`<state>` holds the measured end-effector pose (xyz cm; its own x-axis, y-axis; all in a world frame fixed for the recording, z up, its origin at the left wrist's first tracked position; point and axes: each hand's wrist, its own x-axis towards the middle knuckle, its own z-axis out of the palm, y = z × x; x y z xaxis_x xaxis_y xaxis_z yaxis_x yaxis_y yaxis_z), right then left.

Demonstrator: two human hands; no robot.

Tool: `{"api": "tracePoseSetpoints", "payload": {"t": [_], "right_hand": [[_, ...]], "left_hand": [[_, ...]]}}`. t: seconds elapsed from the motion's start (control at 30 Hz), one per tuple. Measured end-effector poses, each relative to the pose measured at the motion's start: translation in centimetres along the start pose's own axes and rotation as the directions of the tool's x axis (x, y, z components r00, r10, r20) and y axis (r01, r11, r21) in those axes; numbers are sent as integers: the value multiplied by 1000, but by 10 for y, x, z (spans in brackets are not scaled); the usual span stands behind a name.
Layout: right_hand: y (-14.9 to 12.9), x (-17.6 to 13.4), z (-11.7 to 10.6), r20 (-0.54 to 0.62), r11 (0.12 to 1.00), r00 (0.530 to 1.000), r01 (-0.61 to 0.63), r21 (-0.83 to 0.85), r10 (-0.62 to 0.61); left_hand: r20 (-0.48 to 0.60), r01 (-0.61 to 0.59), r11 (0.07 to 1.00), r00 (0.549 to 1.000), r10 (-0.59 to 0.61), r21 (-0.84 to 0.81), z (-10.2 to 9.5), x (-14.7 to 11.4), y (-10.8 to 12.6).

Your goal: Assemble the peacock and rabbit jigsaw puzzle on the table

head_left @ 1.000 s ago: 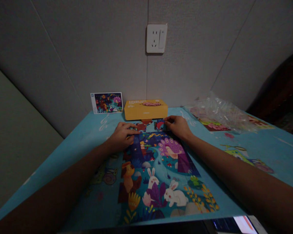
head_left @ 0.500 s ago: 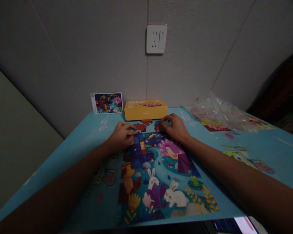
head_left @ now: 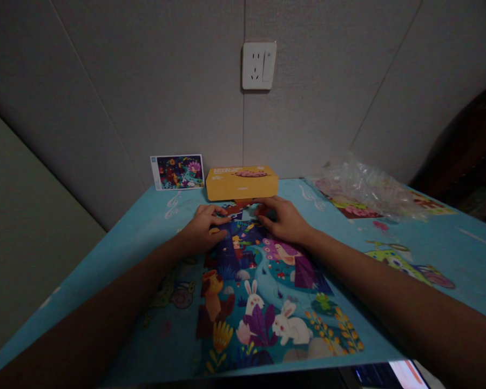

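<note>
A mostly joined jigsaw puzzle (head_left: 263, 281) lies in front of me, with white rabbits, a bear and a pink peacock on it. My left hand (head_left: 204, 229) rests at its upper left edge, fingers bent and slightly apart, next to loose puzzle pieces (head_left: 234, 209). Over the upper right edge, my right hand (head_left: 283, 219) pinches a small dark puzzle piece, mostly hidden by the fingers. Both hands are close to the front of a yellow box (head_left: 243, 186).
A picture card (head_left: 178, 172) leans on the wall left of the box. Crumpled clear plastic (head_left: 368, 186) covers printed sheets at the right. The blue patterned tablecloth (head_left: 117, 248) ends at the near edge, with a phone (head_left: 389, 374) below it. A socket (head_left: 259, 66) is on the wall.
My right hand has moved left toward the middle of the puzzle's top edge, with the piece at its fingertips. My left hand has stayed almost in place, its thumb now showing lower.
</note>
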<state>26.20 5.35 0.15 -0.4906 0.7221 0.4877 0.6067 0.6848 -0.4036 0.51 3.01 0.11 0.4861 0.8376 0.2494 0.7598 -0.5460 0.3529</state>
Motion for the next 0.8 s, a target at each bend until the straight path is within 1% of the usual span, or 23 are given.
{"api": "tracePoseSetpoints", "payload": {"t": [0.1,0.2,0.27,0.33,0.37,0.43,0.5,0.57,0.67,0.73,0.8], "right_hand": [[-5,-1,0,81,994,991,99,48,-102],[-8,-2,1,131,987,979,147,62,-154],[-9,-2,1,133,986,977,159,55,-165],[-10,-2,1,107,991,985,133,32,-135],[-10,-1,0,79,995,992,97,14,-98],[-8,0,-2,-12,999,1000,-12,-30,12],[-5,1,-5,-113,989,986,-132,-68,124],[-1,2,-7,-169,967,963,-231,-106,212],[5,2,-9,-148,921,942,-328,-211,302],[8,2,-8,-106,887,935,-355,-295,339],[10,2,-6,-75,869,932,-357,-344,353]], "left_hand": [[4,-30,998,1000,30,-49,-2,-1,1],[-12,-126,988,992,125,-93,-3,-1,2],[-17,-194,976,981,193,-98,-2,-2,3],[-25,-209,975,978,208,-69,-1,-2,4],[-32,-190,981,982,189,-43,0,-2,3],[-53,-115,993,992,116,20,2,-1,2],[-64,-26,997,997,31,74,4,0,0],[-54,48,993,998,-42,108,5,1,-2],[-15,126,984,992,-125,129,7,1,-3],[3,158,977,987,-161,144,9,2,-4],[10,177,971,983,-181,160,9,2,-4]]}}
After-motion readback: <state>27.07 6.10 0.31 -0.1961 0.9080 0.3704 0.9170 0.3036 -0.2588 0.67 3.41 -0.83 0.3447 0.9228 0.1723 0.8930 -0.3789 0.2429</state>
